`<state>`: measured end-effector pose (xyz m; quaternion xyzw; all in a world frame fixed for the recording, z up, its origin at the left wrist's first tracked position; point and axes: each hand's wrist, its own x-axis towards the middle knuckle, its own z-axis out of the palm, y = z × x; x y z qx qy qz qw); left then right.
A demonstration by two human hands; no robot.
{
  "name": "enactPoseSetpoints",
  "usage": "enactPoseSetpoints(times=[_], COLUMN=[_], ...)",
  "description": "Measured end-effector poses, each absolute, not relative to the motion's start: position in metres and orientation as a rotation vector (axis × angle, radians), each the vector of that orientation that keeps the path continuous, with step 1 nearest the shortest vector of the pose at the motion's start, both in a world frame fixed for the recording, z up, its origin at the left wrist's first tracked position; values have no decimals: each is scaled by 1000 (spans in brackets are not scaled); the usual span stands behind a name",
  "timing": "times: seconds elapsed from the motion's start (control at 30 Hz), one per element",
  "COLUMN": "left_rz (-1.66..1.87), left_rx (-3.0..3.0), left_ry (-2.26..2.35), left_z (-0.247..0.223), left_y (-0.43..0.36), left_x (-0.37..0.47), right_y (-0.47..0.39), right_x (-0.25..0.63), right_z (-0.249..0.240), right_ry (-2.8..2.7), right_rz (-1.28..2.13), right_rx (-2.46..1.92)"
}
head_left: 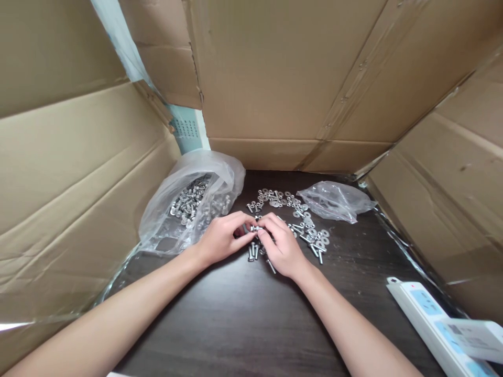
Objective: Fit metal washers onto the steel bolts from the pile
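Between my two hands, a small silver bolt (254, 229) with a nut or washer on it is held sideways above the table. My left hand (226, 235) pinches its left end with thumb and fingers. At the other end, my right hand (280, 242) grips it with closed fingertips. Several loose bolts (253, 253) lie on the table just below the fingers. Behind and to the right of my right hand, bolts, nuts and flat washers (308, 222) are strewn in a loose band. My fingers partly hide the held bolt.
An open clear plastic bag (226, 173) full of bolts stands at the back left. A crumpled clear bag (336, 201) lies at the back right. The dark table (220, 319) is walled by cardboard (291, 68). A white power strip (422, 314) with a plugged-in adapter sits front right.
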<state>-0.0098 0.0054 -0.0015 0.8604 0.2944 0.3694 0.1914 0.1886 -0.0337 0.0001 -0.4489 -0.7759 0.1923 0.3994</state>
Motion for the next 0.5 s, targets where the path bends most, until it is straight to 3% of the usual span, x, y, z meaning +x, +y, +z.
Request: enactPoseSetpoints(times=[0.5], left_rz=[1044], left_rx=[2411], left_ry=[833], left_z=[0], left_y=[4], left_x=[-8], right_y=[-35], right_x=[189], right_z=[0], right_ry=[-1967], right_rz=[511], right_rx=[-1143])
